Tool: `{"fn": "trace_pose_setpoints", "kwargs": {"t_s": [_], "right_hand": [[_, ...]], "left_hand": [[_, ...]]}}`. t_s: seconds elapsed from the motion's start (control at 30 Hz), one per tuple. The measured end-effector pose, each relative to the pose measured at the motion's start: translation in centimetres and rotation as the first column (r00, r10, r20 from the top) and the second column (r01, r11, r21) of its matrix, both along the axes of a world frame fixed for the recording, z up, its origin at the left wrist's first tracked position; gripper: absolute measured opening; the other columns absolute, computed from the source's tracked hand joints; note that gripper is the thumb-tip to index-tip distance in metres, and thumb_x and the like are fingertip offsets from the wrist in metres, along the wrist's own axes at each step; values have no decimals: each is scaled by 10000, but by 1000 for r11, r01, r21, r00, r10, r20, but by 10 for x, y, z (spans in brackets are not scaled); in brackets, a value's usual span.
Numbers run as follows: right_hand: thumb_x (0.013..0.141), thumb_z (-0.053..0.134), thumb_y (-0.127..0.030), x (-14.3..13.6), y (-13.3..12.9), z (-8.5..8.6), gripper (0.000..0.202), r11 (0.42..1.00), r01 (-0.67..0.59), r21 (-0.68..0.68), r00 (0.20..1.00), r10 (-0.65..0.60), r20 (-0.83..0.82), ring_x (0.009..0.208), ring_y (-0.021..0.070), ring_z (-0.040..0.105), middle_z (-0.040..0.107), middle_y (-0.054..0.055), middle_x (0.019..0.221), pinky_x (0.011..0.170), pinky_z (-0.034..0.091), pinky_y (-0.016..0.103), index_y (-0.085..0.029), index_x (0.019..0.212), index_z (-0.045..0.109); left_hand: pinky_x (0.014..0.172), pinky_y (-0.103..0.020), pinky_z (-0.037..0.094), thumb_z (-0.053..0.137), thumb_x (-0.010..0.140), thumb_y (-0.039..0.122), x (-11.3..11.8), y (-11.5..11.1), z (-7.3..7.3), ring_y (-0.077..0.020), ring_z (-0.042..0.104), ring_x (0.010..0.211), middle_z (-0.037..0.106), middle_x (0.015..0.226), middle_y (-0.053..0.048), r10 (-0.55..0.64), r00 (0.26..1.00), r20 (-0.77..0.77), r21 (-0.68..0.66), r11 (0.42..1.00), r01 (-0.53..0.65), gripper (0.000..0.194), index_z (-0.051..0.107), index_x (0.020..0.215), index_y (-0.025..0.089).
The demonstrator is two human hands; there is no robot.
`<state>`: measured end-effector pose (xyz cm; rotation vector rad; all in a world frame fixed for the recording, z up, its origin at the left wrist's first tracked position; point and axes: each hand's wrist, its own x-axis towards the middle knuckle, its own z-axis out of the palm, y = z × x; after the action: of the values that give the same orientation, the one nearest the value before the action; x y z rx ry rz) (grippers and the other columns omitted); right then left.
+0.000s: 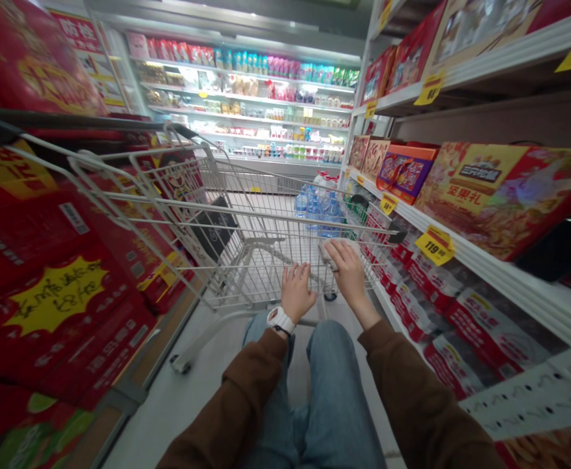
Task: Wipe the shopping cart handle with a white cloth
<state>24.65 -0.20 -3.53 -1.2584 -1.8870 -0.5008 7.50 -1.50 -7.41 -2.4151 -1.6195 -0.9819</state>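
Observation:
A wire shopping cart [266, 212] stands side-on before my knees, its handle toward the left. My left hand [298, 294], with a white watch [280, 320] on the wrist, has its fingers bent over the wires of the cart's near side. To the right of it, my right hand [348, 266] presses a light-coloured cloth [325, 255] against the same side, fingers laid over it. Part of the cloth is hidden under that hand. Inside the cart's handle end, a dark panel [216, 229] shows.
Stacked red boxes [70, 326] line the left side closely. On the right, a shelf [481, 251] holds gift boxes [491, 195], a dark phone-like object [556, 247] and packs below. Water bottles [322, 208] stand beyond the cart, before a lit refrigerated display [246, 98].

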Motion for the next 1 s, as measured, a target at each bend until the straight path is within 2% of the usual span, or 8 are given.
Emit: {"fn": "trace_pose_setpoints", "kwargs": {"t_s": [0.27, 0.33, 0.5, 0.57, 0.63, 0.83, 0.9, 1.0], "right_hand": [[648, 431, 88, 6, -4, -37, 785, 994, 12, -110, 999, -8, 35, 1337, 262, 489, 606, 80, 1381, 1079, 452, 463, -219, 1354, 586], [641, 420, 84, 9, -9, -34, 779, 993, 5, -120, 1000, -1, 31, 1319, 261, 509, 619, 82, 1364, 1078, 457, 461, -202, 1345, 594], [632, 406, 76, 6, -10, -1, 844, 1000, -15, 4, 1000, 15, -2, 1424, 245, 393, 517, 51, 1485, 1162, 366, 467, -214, 1416, 524], [645, 410, 75, 1, -5, 4, 834, 1000, -22, 18, 1000, 21, 15, 1436, 242, 378, 514, 52, 1489, 1166, 357, 468, -212, 1419, 520], [656, 417, 77, -2, 0, -1, 809, 1000, -13, 7, 1000, 13, 28, 1428, 243, 392, 539, 58, 1466, 1159, 362, 470, -212, 1402, 538], [659, 426, 86, 0, -3, -41, 754, 997, 11, -81, 998, -6, 66, 1347, 258, 488, 597, 81, 1403, 1114, 412, 455, -179, 1345, 590], [651, 418, 87, 2, -7, -40, 761, 995, 2, -95, 998, 5, 70, 1322, 256, 510, 607, 79, 1391, 1099, 429, 445, -176, 1345, 591], [653, 412, 83, 2, -9, -22, 792, 999, -6, -50, 999, 8, 47, 1351, 251, 477, 583, 63, 1420, 1119, 406, 445, -190, 1382, 558]], "left_hand": [[1233, -526, 207, 586, 711, 205, 6, 0, 1, -307, 391, 1406, 532, 1455, -92, 2, 1000, 7, -14, 1000, -2, 696, 477, 1398, 174], [1232, -527, 205, 579, 709, 202, 6, 1, 0, -307, 391, 1405, 534, 1454, -87, -3, 1000, 10, -6, 1000, 3, 698, 476, 1398, 181], [1234, -519, 202, 570, 711, 205, 9, 0, -2, -297, 390, 1404, 524, 1465, -86, -16, 1000, -2, 1, 1000, 16, 714, 457, 1415, 166], [1234, -519, 203, 569, 709, 202, 10, -1, -1, -294, 391, 1404, 522, 1467, -87, -13, 1000, -4, -4, 1000, 13, 716, 456, 1415, 167], [1235, -521, 200, 567, 709, 203, 12, -2, 0, -296, 389, 1406, 520, 1469, -88, -7, 1000, -5, -9, 1000, 7, 712, 460, 1412, 170], [1237, -525, 196, 563, 716, 220, 16, -1, 2, -303, 394, 1402, 526, 1461, -102, -12, 1000, -5, -29, 1000, 12, 701, 466, 1406, 140], [1237, -524, 191, 565, 713, 222, 16, -2, 2, -302, 384, 1410, 520, 1468, -103, -15, 1000, -8, -29, 999, 15, 713, 459, 1413, 137], [1240, -521, 183, 564, 706, 217, 15, -3, 1, -303, 371, 1420, 512, 1476, -99, -11, 1000, -5, -23, 1000, 11, 725, 455, 1419, 140]]}}
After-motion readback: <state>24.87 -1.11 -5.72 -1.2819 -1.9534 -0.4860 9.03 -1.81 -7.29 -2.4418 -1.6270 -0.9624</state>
